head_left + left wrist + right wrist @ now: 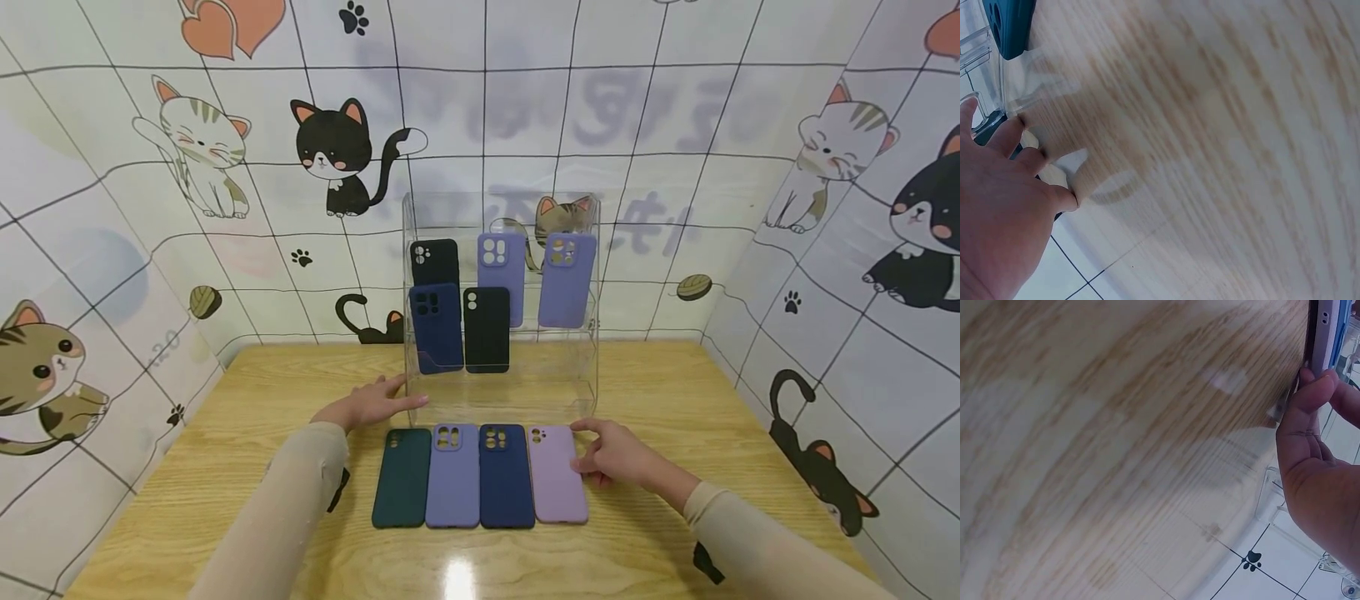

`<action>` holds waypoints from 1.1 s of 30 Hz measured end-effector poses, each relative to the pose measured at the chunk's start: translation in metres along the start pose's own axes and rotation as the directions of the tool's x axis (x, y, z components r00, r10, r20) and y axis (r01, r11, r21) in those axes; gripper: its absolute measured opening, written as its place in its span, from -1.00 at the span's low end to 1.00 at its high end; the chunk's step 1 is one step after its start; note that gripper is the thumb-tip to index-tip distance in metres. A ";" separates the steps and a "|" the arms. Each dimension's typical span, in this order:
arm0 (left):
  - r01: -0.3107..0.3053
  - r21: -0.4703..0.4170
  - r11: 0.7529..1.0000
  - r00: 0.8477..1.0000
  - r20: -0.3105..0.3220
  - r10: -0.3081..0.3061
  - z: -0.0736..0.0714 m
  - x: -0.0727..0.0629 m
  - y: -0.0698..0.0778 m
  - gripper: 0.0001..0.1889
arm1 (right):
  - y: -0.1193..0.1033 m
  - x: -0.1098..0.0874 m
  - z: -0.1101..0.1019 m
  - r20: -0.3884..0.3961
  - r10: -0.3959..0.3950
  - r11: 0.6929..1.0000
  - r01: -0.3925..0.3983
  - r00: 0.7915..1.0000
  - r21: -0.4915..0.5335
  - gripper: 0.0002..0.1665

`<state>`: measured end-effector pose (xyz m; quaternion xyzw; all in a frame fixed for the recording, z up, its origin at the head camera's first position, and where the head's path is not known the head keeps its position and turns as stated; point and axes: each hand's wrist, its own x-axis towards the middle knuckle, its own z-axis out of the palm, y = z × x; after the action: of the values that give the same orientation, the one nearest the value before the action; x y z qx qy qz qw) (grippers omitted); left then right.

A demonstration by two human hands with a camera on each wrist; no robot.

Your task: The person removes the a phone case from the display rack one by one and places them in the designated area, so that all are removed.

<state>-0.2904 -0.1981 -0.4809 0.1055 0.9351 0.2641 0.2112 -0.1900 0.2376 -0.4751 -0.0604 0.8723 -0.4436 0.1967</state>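
Four phone cases lie side by side in a row on the table: a dark green case [402, 483], a lavender case [453, 487], a navy case [507, 483] and a pink case [558, 483]. My right hand [618, 454] pinches the pink case at its upper right, thumb on the side edge and index finger by the top corner. In the right wrist view, thumb and fingers meet at the edge of that case [1325, 337]. My left hand [371, 404] reaches with extended fingers to the lower left corner of a clear acrylic display rack [525, 392].
Upright in the rack stand a black case [442, 262] at upper left, two lavender cases [567, 287] beside it, and below them a navy case [437, 333] and another black case [487, 333]. A cat-patterned wall covering [480, 117] encloses the wooden table [652, 383].
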 end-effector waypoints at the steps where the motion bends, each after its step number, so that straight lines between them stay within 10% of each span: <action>1: 0.001 -0.001 1.000 1.000 0.000 -0.001 0.000 0.000 0.000 0.15 | 0.000 0.000 0.000 -0.002 0.000 1.000 0.000 1.000 -0.002 -0.17; 16: 0.012 -0.002 1.000 1.000 -0.010 -0.012 0.000 0.000 0.000 0.19 | -0.009 -0.001 -0.009 0.026 -0.003 0.999 0.002 1.000 0.034 -0.19; 33: 0.012 -0.001 1.000 1.000 -0.012 -0.012 -0.001 0.002 -0.003 0.19 | -0.088 0.011 -0.060 0.017 -0.136 0.989 0.136 0.991 -0.052 -0.34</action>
<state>-0.2929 -0.1999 -0.4827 0.0981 0.9369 0.2637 0.2074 -0.2300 0.2268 -0.3768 -0.1280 0.8763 -0.4321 0.1704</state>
